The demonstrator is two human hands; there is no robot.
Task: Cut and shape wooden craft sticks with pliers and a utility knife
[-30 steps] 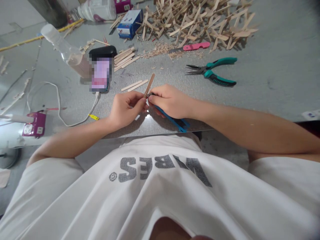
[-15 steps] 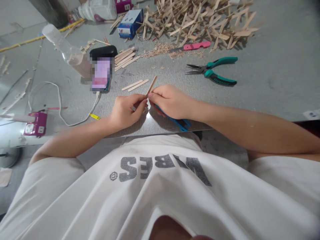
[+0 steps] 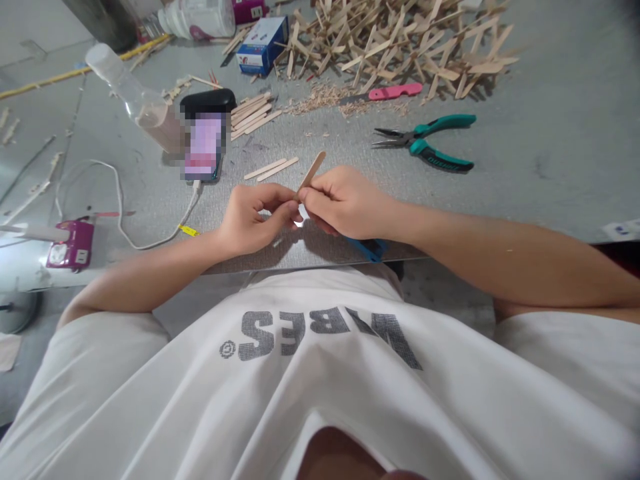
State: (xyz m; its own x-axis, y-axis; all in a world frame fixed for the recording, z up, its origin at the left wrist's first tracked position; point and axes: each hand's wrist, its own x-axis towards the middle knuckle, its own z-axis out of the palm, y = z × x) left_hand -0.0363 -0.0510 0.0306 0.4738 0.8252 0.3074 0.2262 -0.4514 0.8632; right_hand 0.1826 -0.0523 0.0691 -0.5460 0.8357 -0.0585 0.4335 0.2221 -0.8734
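Between both hands, a flat wooden craft stick (image 3: 313, 168) points up and away from me. My right hand (image 3: 345, 200) pinches its lower part between thumb and fingers. At the same low end, my left hand (image 3: 257, 217) is closed with its fingertips on the stick, the index finger and thumb bent toward each other. A blue tool handle (image 3: 369, 249) sticks out from beneath my right hand near the table edge; its other end is hidden, and I cannot tell its kind. Two loose craft sticks (image 3: 273, 169) lie just beyond my left hand.
Needle-nose pliers (image 3: 420, 141) with green handles lie open on the right. Behind are a pink-handled knife (image 3: 395, 92), wood shavings (image 3: 320, 99) and a big stick pile (image 3: 400, 43). A phone (image 3: 204, 148), charging cable (image 3: 120, 207), bottle (image 3: 155, 117) and blue-white box (image 3: 263, 45) stand left.
The craft stick and my right hand have shifted slightly right, and the stick shows more of its flat face. My left fingers have opened a little, and less of the blue handle shows.
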